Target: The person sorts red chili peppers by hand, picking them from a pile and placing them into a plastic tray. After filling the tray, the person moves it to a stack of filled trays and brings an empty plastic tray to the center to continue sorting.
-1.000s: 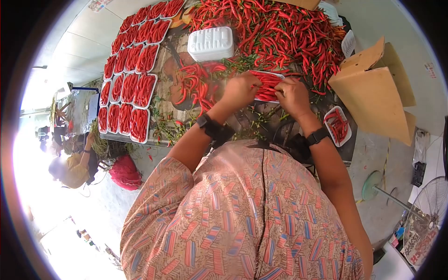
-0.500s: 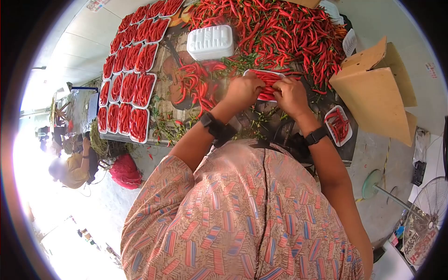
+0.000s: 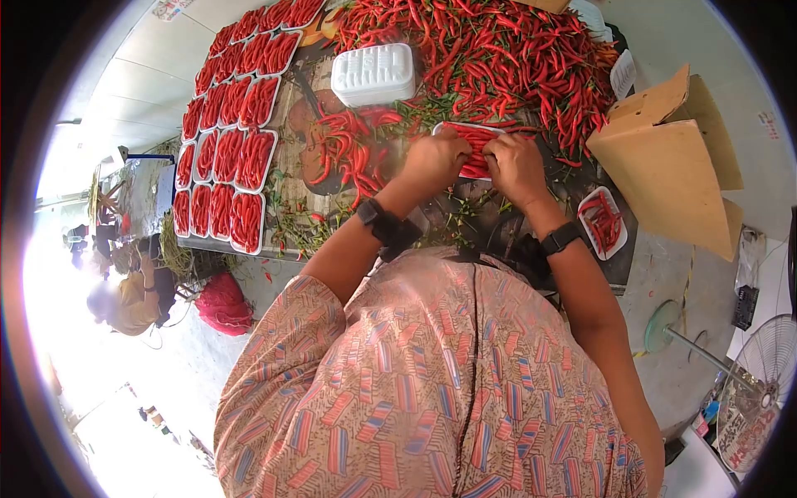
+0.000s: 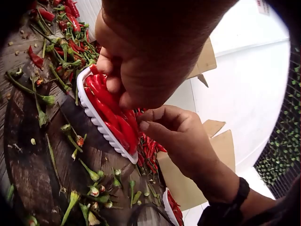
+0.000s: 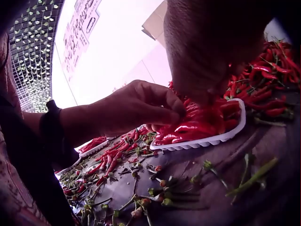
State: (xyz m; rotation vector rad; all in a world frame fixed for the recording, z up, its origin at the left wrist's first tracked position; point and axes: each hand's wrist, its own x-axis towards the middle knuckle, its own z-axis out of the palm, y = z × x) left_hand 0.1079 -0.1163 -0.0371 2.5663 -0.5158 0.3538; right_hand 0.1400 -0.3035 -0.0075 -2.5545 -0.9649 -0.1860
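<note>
A person's left hand and right hand pinch red chillies in a white tray, filled trays ranged at its nine o'clock.

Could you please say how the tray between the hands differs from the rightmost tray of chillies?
The middle tray is packed with chillies roughly side by side; the rightmost tray holds a looser jumble. In the head view, the middle tray runs crosswise, the rightmost tray more up-down. Both are white.
</note>
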